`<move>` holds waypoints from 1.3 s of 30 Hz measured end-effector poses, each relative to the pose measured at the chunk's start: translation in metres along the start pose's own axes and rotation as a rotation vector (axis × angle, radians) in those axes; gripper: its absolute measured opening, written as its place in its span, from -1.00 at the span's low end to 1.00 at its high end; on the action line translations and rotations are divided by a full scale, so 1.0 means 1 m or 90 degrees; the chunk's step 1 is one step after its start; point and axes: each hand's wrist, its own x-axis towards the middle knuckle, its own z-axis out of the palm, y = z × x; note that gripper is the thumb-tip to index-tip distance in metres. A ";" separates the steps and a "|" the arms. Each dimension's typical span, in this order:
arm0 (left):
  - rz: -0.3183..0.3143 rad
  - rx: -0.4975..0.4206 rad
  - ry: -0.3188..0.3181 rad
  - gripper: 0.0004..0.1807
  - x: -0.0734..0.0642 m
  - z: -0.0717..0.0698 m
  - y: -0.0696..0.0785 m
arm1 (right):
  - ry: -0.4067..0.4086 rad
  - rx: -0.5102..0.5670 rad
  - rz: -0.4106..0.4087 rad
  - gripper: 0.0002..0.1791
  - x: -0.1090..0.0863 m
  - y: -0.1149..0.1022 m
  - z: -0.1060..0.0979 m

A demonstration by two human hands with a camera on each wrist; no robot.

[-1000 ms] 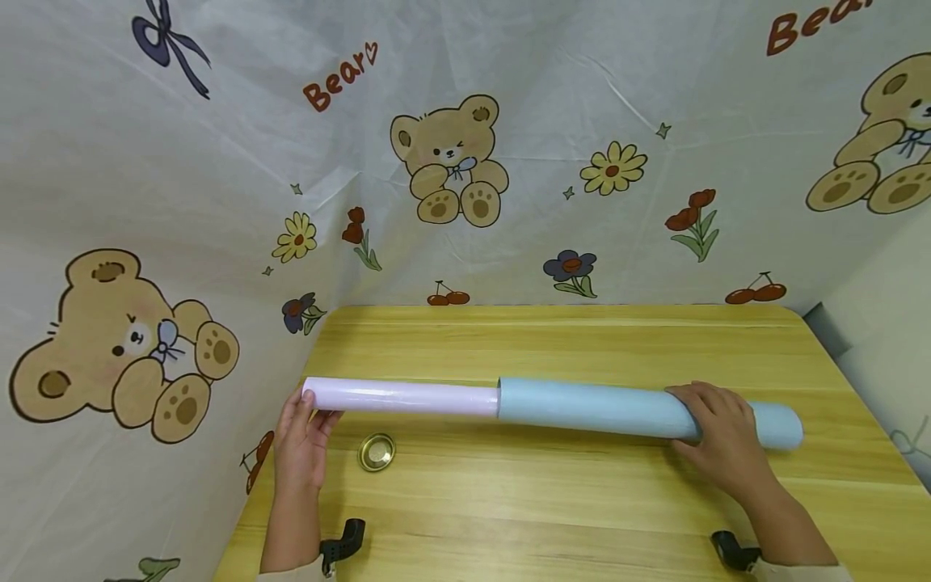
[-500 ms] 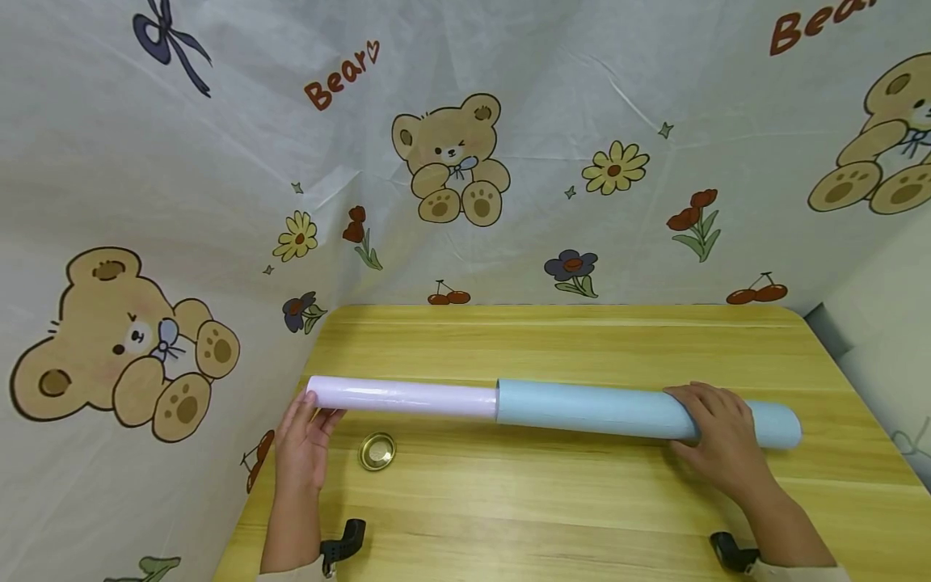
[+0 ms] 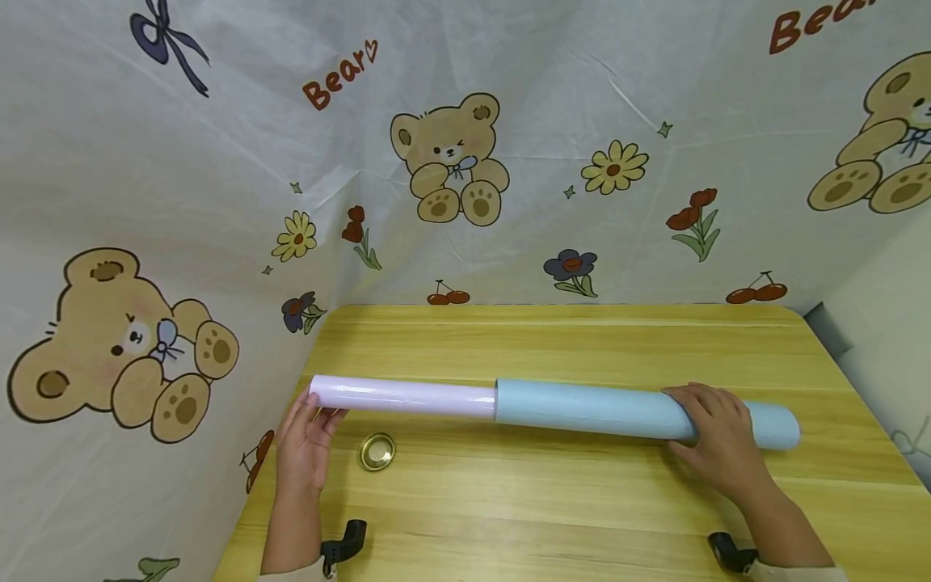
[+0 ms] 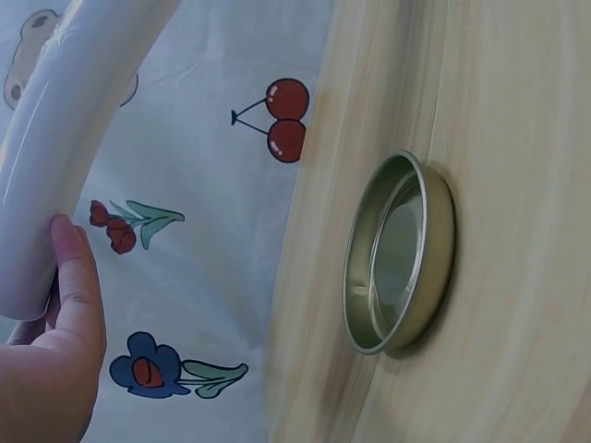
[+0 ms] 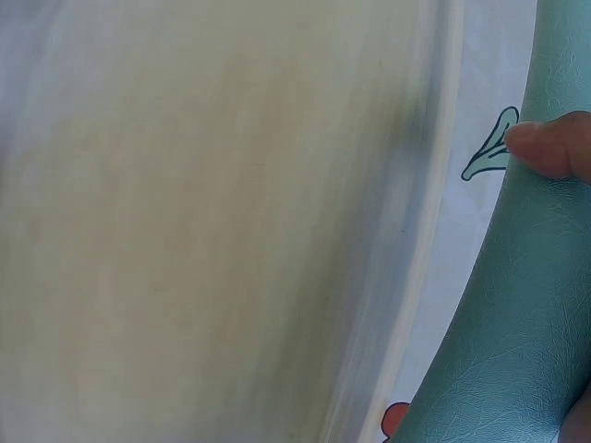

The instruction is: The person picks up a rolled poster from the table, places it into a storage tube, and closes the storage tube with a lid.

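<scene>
A narrow pale lilac tube [image 3: 407, 397] runs into the open left end of a wider light-blue tube [image 3: 582, 406], its inner part hidden there. Near the lilac tube's outer end, my left hand [image 3: 301, 444] holds it, with the thumb [image 4: 72, 245] on the near side and other fingers partly hidden behind. My right hand [image 3: 720, 440] grips the light-blue tube toward its right end, fingers over the top and thumb at the near side. Both tubes lie in one line across the table, and the blue one shows a finely creased surface in the right wrist view.
A small round gold-coloured metal dish [image 3: 377, 452] sits on the wooden table [image 3: 538, 509], close to my left hand. Behind and to the left hangs a white cloth [image 3: 524, 97] printed with bears and flowers. Black camera mounts [image 3: 343, 541] stick out from both wrists.
My left hand and the lilac tube have shifted slightly right, so a little less lilac shows outside the blue tube. The blue tube and my right hand have edged slightly left.
</scene>
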 end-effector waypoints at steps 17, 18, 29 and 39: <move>0.002 0.012 -0.027 -0.70 0.000 0.000 -0.002 | -0.006 0.005 0.008 0.02 0.002 -0.005 0.001; 0.001 0.011 -0.028 -0.71 0.000 -0.001 -0.002 | -0.006 0.006 0.009 0.02 0.002 -0.005 0.001; 0.004 0.000 -0.034 -0.72 0.000 0.001 -0.004 | -0.004 0.021 0.010 -0.01 0.002 -0.007 0.001; 0.005 0.010 -0.043 -0.72 0.000 0.002 -0.006 | -0.009 0.023 0.009 -0.01 0.003 -0.008 0.004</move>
